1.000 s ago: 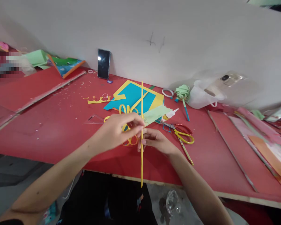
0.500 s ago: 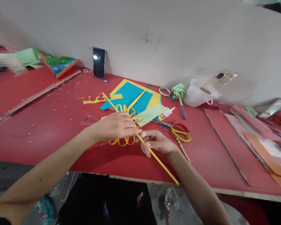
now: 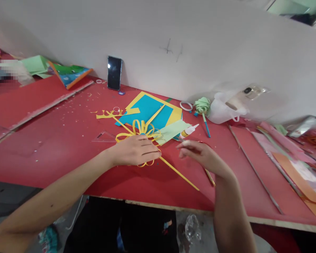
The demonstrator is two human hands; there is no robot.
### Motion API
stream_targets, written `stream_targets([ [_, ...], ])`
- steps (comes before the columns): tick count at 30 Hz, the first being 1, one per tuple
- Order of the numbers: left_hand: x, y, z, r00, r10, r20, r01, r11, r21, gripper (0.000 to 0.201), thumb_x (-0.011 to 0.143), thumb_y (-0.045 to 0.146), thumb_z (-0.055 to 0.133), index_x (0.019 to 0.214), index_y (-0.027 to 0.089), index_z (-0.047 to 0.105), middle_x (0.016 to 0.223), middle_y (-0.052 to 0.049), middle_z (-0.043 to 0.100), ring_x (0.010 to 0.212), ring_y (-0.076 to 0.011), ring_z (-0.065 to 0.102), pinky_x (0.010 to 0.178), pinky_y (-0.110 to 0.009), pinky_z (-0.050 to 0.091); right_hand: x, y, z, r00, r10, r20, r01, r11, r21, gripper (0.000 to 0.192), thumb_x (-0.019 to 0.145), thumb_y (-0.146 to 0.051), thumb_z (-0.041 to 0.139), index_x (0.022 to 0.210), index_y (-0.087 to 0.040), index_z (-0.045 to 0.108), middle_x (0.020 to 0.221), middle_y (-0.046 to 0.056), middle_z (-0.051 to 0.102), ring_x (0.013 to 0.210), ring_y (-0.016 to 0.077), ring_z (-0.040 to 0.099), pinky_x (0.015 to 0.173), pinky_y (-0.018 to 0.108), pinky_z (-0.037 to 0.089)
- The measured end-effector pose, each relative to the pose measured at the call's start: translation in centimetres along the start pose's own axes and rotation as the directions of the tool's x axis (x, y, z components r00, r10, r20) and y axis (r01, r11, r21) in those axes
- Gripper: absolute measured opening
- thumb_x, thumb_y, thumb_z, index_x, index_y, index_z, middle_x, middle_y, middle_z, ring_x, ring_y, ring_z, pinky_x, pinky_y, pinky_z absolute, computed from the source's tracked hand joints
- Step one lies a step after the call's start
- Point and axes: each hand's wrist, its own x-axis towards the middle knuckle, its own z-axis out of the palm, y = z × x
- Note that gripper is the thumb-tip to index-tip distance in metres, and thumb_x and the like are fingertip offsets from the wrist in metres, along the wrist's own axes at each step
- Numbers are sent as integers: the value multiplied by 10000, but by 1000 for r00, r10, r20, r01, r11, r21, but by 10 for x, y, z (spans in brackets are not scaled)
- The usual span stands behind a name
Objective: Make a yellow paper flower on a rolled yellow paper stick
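My left hand presses flat on a flower of looped yellow paper strips lying on the red table. A long yellow paper strip runs from under that hand toward the table's front edge. My right hand hovers just right of the flower, fingers apart and holding nothing, above the scissors, which it mostly hides. A small glue bottle lies just beyond my right hand.
Blue and yellow paper sheets and a light green sheet lie behind the flower. A phone leans on the wall. A tape ring, green paper roll, plastic bag and stacked coloured papers sit right.
The yellow strip went from upright in both hands to flat on the table. My right hand let go of it and lifted to the right. My left hand pressed down on the flower.
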Motion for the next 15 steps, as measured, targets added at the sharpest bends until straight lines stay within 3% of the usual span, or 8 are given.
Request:
stream_targets([
  [3, -6, -5, 1, 999, -22, 25, 21, 999, 25, 225, 940, 77, 462, 1057, 145, 643, 1015, -53, 738, 906, -151, 673, 800, -289, 508, -20, 31, -31, 948, 54, -314, -192, 884, -427, 238, 889, -348, 528, 1029, -197, 648, 982, 106, 710, 899, 260, 669, 807, 404, 513],
  [6, -8, -6, 0, 997, -44, 59, 42, 999, 34, 235, 947, 86, 456, 1069, 168, 640, 1049, -54, 732, 950, -145, 666, 841, -290, 504, -31, 69, -48, 933, 33, -358, -290, 656, -697, 288, 828, -205, 469, 1046, -144, 648, 1040, 176, 689, 1004, 344, 636, 853, 495, 478],
  [11, -3, -3, -2, 998, -28, 52, 29, 999, -19, 275, 942, 82, 468, 1157, 185, 607, 1047, -48, 729, 972, -131, 663, 927, -309, 499, -30, 90, -51, 934, 32, -355, -291, 643, -708, 405, 778, -156, 470, 1160, -159, 604, 1128, 142, 685, 1023, 300, 648, 825, 405, 504],
  [15, -1, -2, -4, 997, -53, -51, 50, 997, -54, 199, 934, 89, 503, 1082, 165, 612, 1037, -44, 737, 987, -122, 674, 1059, -364, 447, -37, 85, -58, 935, 73, -347, -309, 648, -696, 324, 764, -253, 517, 1047, -169, 650, 1057, 147, 705, 957, 314, 662, 765, 392, 506],
])
